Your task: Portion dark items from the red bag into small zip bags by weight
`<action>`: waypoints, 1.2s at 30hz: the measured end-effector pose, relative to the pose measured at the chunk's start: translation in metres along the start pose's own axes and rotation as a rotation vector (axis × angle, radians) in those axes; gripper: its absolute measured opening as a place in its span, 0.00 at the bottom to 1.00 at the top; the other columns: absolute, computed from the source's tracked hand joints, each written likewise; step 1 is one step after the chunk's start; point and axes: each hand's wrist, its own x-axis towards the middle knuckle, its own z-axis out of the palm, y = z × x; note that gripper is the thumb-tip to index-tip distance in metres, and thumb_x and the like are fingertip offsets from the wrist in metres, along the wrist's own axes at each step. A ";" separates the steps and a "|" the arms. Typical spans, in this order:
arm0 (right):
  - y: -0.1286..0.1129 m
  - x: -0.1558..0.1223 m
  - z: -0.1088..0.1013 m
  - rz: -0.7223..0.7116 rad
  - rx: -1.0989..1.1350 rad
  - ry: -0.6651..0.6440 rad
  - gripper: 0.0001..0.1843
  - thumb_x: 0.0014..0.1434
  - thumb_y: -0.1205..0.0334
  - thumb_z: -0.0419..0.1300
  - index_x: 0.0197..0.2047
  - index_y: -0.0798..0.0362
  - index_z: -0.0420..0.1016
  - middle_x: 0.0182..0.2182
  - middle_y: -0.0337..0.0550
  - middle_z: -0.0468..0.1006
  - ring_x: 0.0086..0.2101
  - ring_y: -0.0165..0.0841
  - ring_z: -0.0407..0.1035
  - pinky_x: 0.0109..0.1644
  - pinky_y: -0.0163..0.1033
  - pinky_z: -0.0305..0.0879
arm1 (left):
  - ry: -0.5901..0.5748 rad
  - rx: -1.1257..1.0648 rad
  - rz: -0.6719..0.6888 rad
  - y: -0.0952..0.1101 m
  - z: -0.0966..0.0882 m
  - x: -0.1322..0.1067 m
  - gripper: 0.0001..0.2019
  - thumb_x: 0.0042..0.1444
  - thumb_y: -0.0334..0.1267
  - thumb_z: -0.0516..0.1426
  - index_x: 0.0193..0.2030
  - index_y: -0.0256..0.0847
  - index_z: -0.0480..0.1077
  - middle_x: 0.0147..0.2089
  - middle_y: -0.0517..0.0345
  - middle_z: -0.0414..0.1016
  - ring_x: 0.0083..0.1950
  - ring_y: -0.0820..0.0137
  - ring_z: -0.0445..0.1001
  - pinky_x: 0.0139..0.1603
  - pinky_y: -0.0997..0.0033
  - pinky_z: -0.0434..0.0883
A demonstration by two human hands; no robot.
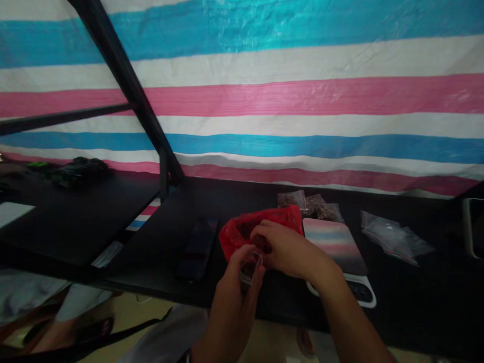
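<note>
A red plastic bag (242,229) lies open on the black table (416,282) in front of me, with dark small pieces inside. My right hand (285,249) reaches into the bag's mouth with its fingers curled together. My left hand (236,282) is closed round a small clear plastic bag (249,267), held just below the red bag's opening and touching my right hand. What the right fingers pinch is hidden.
A small scale (336,247) with a shiny plate stands right of the red bag. Filled clear packets (310,204) lie behind it, empty clear bags (393,237) at the right. A dark phone (198,247) lies left. A black frame post (164,174) stands by the striped tarp.
</note>
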 end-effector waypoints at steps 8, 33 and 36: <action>0.000 -0.006 -0.011 0.333 -0.324 0.018 0.17 0.62 0.71 0.63 0.54 0.55 0.77 0.53 0.53 0.79 0.47 0.42 0.76 0.47 0.42 0.63 | -0.098 0.151 -0.163 -0.001 -0.007 0.008 0.22 0.69 0.52 0.52 0.62 0.43 0.70 0.58 0.42 0.84 0.58 0.50 0.84 0.60 0.46 0.76; 0.026 0.004 0.003 0.143 0.173 0.006 0.12 0.59 0.67 0.63 0.48 0.54 0.77 0.35 0.41 0.83 0.35 0.34 0.76 0.38 0.37 0.65 | 0.210 -0.245 -0.009 -0.009 0.000 0.023 0.17 0.68 0.54 0.59 0.54 0.44 0.71 0.49 0.51 0.84 0.48 0.65 0.83 0.49 0.65 0.80; 0.028 0.003 -0.001 0.165 0.204 0.005 0.10 0.61 0.67 0.63 0.47 0.54 0.76 0.34 0.39 0.81 0.34 0.33 0.75 0.38 0.36 0.65 | 0.216 -0.173 0.035 -0.012 -0.004 0.026 0.16 0.68 0.50 0.59 0.55 0.43 0.70 0.51 0.49 0.83 0.51 0.63 0.83 0.52 0.63 0.80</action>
